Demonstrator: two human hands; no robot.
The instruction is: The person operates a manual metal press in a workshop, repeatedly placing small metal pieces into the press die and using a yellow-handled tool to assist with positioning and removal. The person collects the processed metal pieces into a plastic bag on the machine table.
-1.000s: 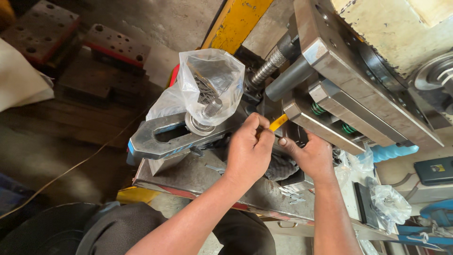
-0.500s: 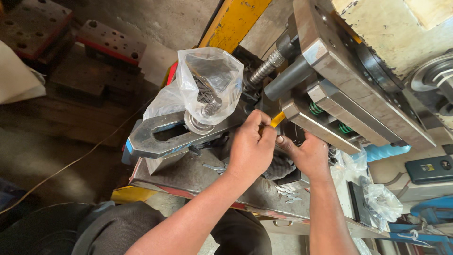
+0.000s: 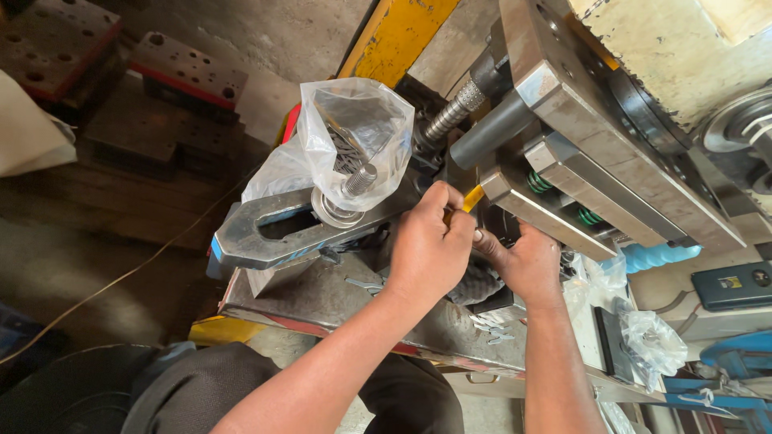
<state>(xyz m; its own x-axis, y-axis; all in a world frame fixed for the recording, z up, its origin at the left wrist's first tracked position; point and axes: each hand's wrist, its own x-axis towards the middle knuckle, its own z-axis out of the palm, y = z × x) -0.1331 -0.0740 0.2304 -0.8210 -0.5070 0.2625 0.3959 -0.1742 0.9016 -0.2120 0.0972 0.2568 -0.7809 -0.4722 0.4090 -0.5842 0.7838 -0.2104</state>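
The left hand (image 3: 426, 253) is curled in a narrow grip around a small yellow-handled tool (image 3: 470, 198), only its yellow end showing above the knuckles, right beside the grey steel block assembly with green springs (image 3: 563, 193). The right hand (image 3: 523, 261) touches the left at the fingertips; whether its grip holds anything cannot be told. Just left of the hands, a clear plastic bag of thin metal parts (image 3: 354, 133) sits over a threaded steel stud (image 3: 359, 179) on a slotted grey steel clamp bar (image 3: 273, 233).
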